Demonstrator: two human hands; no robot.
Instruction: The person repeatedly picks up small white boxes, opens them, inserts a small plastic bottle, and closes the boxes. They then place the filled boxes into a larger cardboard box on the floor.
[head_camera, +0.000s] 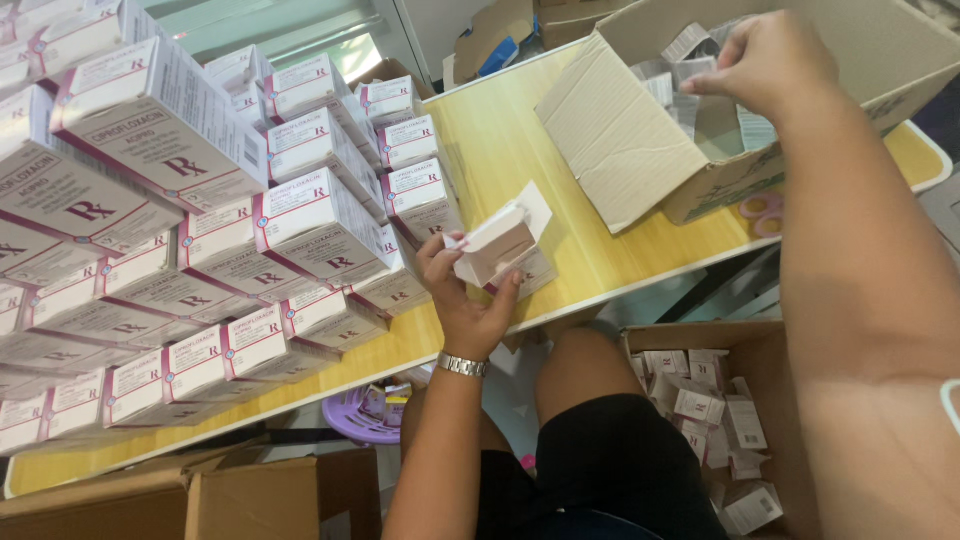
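While our left hand (468, 300) grips a small white open-flapped carton (497, 243) beside the tall stack of finished white cartons (200, 230), our right hand (765, 60) pinches folded leaflets (690, 95) in the big brown cardboard box (620, 140); many remain.

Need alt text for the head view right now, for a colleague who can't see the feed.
Seen from above, a person's left hand holds a small white carton with its flap open over a yellow table, while the right hand reaches into a large cardboard box of folded leaflets. Stacked white cartons fill the table's left side.
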